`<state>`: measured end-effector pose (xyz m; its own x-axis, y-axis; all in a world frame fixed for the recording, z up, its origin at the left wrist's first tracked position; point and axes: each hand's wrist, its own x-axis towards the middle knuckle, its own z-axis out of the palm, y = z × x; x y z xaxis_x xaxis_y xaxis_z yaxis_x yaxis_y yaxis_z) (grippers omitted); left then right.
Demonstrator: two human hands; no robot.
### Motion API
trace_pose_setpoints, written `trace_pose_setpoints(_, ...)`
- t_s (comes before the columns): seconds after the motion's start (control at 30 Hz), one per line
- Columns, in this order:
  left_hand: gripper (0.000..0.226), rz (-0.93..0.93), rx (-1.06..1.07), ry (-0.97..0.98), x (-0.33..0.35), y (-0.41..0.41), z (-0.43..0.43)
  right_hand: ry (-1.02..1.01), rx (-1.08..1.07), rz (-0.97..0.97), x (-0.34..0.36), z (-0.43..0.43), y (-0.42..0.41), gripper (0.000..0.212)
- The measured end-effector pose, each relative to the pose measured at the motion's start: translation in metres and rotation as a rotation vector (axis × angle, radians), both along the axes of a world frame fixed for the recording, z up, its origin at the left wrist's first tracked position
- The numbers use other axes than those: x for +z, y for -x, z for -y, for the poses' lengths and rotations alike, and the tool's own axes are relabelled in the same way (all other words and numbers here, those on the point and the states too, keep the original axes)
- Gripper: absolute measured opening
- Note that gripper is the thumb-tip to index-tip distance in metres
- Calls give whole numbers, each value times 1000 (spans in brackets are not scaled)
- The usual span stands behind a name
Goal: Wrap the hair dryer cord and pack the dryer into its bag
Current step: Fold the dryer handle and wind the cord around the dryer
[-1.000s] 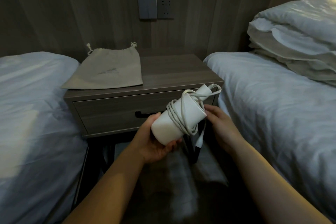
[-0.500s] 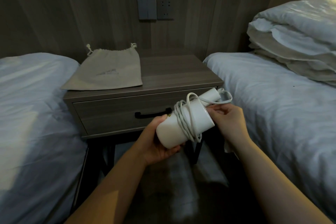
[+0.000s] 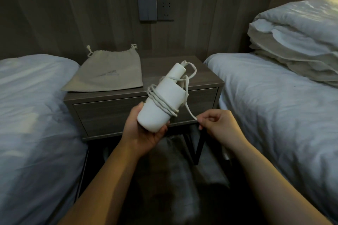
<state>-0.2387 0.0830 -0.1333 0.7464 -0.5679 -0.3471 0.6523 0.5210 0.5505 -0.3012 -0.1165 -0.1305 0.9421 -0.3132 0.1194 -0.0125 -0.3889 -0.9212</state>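
Note:
A white hair dryer (image 3: 161, 104) is held tilted in front of the nightstand, its folded handle pointing up and away. My left hand (image 3: 140, 133) grips the barrel's near end from below. The white cord (image 3: 164, 104) circles the barrel in several turns, and a loose length runs down to my right hand (image 3: 217, 124), which pinches it between thumb and fingers. The plug end hangs below that hand, mostly hidden. A beige drawstring bag (image 3: 108, 73) lies flat on the left of the nightstand top.
The wooden nightstand (image 3: 204, 76) with one drawer stands between two white beds (image 3: 33, 115) (image 3: 274, 106). A folded duvet (image 3: 296, 38) is stacked on the right bed. A switch and wall socket (image 3: 156, 11) sit above the nightstand.
The dryer has risen and tilted more upright. My right hand moved down and away from the barrel, drawing a length of cord out to the right.

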Motion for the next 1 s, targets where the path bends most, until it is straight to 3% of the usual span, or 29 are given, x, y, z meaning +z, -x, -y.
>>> trace_pose_setpoints(0.23, 16, 161, 297, -161, -5, 7, 14, 104, 122, -93, 3, -5, 4, 24)
trace_pose_setpoints(0.43, 11, 417, 418, -474, -5, 5, 12, 35, 323, -119, 15, -4, 11, 36)
trace_pose_setpoints(0.63, 19, 642, 317, -655, -2, 7, 5, -433, 522, -155, 20, 8, 17, 21)
trace_pose_setpoints(0.7, 16, 678, 291, -709, -1, 4, 4, -314, 539, -132, 17, 6, 19, 18)
trace_pose_setpoints(0.8, 25, 714, 200, -831, -1, 0, 6, -37, 379, -57, 19, -1, 19, 11)
trace_pose_setpoints(0.87, 27, 735, 156, -909, -4, -1, 6, -2, 296, 8, 23, -2, 20, 16)
trace_pose_setpoints(1.0, 31, 800, 48, -996, -11, 0, 10, -6, 362, 7, 28, -1, 21, 4)
